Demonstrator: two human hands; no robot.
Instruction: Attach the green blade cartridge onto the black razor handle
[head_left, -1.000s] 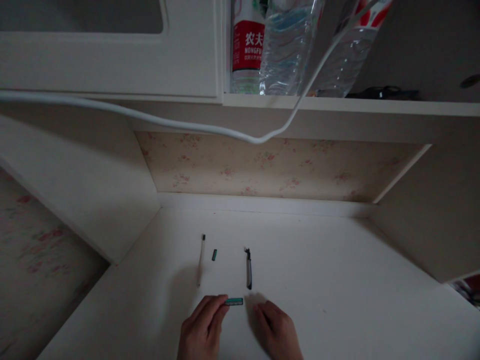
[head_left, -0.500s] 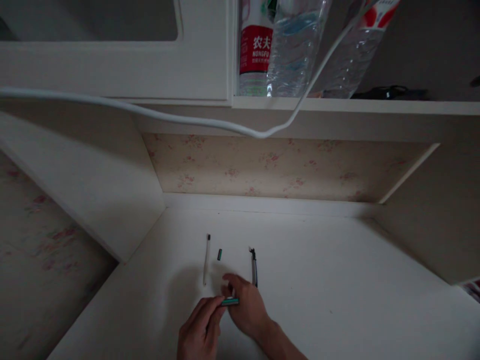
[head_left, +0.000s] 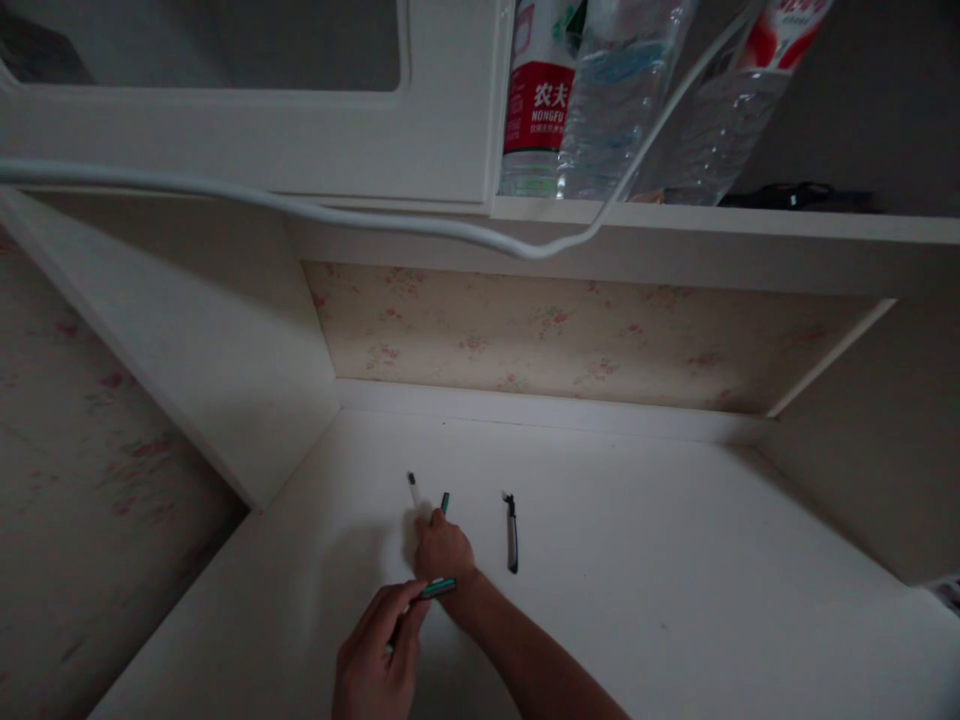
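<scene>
The right hand (head_left: 444,548) has left the green tube (head_left: 438,588) and reached forward over the white refill (head_left: 412,487) and green cap (head_left: 445,502) in the middle of the bench (head_left: 675,560). Whether its fingers grip either is hidden. The left hand (head_left: 375,655) still pinches the green tube in its fingers, nearer the front edge. A black pen part (head_left: 511,535) lies just right. Bottles (head_left: 536,110) stand on the shelf (head_left: 712,215) above.

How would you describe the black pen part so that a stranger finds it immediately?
Start at the white desk below the bottle shelf. Just right of the right hand lies the part, untouched. It alone is black; the cap nearby is green, the refill white.
</scene>
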